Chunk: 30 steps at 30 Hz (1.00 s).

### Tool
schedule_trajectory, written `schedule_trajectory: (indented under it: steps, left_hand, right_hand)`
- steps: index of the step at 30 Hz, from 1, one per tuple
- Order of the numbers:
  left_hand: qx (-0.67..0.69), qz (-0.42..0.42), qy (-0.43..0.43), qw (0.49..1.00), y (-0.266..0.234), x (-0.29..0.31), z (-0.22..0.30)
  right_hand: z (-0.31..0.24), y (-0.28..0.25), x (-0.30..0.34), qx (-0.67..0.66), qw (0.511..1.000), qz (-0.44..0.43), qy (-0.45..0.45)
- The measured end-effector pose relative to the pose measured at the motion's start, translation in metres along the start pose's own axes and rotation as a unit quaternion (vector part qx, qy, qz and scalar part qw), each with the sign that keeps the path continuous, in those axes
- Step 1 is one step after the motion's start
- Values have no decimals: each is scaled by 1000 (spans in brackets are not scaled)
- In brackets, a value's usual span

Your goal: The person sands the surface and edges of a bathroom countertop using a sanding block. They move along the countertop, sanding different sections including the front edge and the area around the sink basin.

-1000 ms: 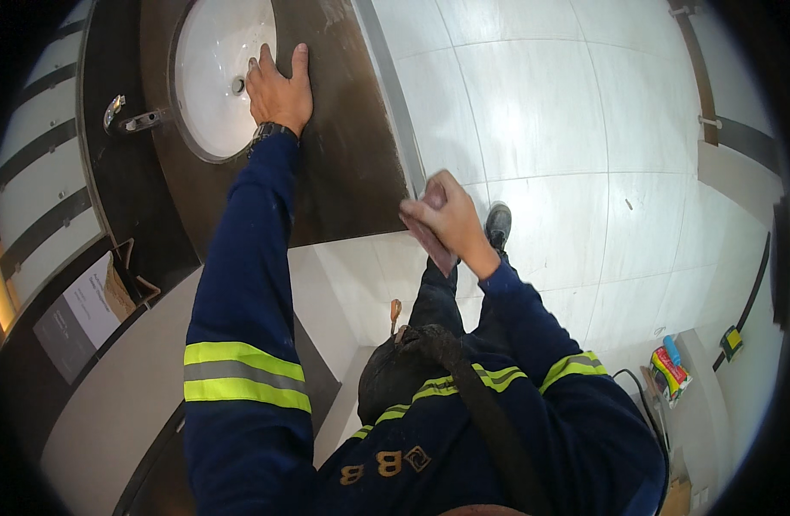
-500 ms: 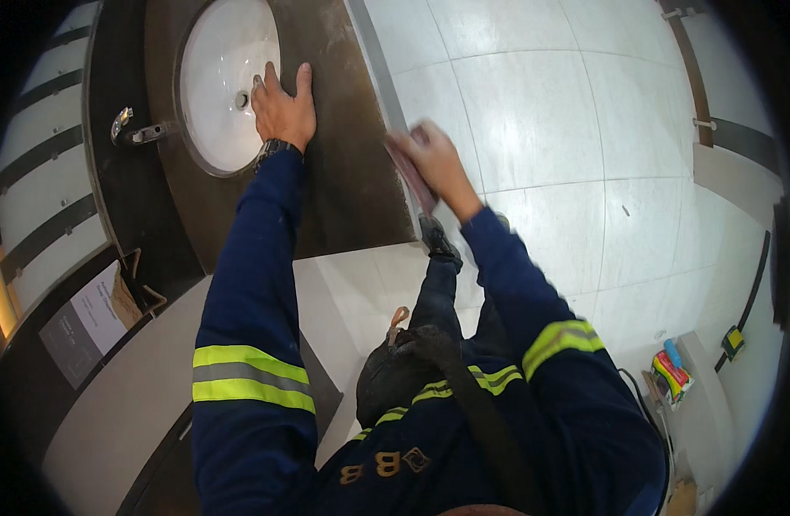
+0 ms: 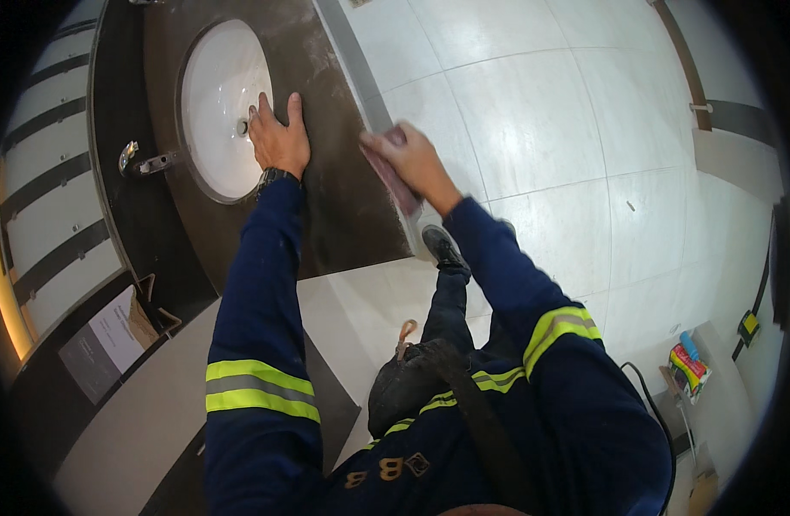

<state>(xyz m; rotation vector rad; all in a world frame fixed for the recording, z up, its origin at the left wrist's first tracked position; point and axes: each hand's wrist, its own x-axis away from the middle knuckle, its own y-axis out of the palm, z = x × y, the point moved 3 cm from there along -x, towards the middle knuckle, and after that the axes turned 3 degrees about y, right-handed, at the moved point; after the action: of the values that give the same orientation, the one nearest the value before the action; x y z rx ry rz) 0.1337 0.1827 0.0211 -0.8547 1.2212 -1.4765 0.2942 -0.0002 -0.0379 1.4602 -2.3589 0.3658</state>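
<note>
My left hand (image 3: 280,143) lies flat with its fingers spread on the rim of a white oval sink (image 3: 218,82), and the thumb rests on the dark brown countertop (image 3: 339,193). A dark watch is on that wrist. Along the counter's front edge, my right hand (image 3: 419,170) grips a flat, reddish-brown sheet of sandpaper (image 3: 384,175). The sheet hangs aslant against the edge, its far end by my fingertips and its near end by the counter's corner. Whitish dust marks the counter near this edge. Slight blur softens the right hand's fingertips.
Behind the sink stands a chrome faucet (image 3: 141,161). A printed grey and white card (image 3: 102,344) lies at lower left. Pale tiles cover the floor (image 3: 541,129); my shoe (image 3: 442,245) is near the counter's corner. A colourful packet (image 3: 689,371) sits on a ledge at right.
The view has shifted slightly, so sink and counter appear lower. My right hand and the sandpaper have moved left, closer against the counter edge. My left hand stays at the sink rim.
</note>
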Motion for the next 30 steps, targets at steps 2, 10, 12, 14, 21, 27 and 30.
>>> schedule_trajectory:
  steps: [2,10,12,14,21,27,30]
  left_hand:
    - [2,4,-2,1000,-1,2,0]
    - [-4,-1,5,1000,-1,-1,2]
    - [-8,0,6,1000,0,0,-2]
    - [-6,1,2,1000,0,0,-3]
    - [-1,-10,0,1000,0,-1,-2]
    - [-1,-15,-5,1000,-1,-1,-1]
    - [2,-18,2,1000,0,-2,1]
  right_hand:
    - [29,1,35,10,999,-18,31]
    - [-18,-7,-18,-19,1000,1,9]
    - [6,-2,16,4,1000,-4,28]
    - [17,-5,48,-32,997,-50,55]
    - [-21,-1,-10,-26,999,-27,24]
    - [17,-5,26,10,998,-45,33]
    - [-8,0,-20,-24,999,-24,26]
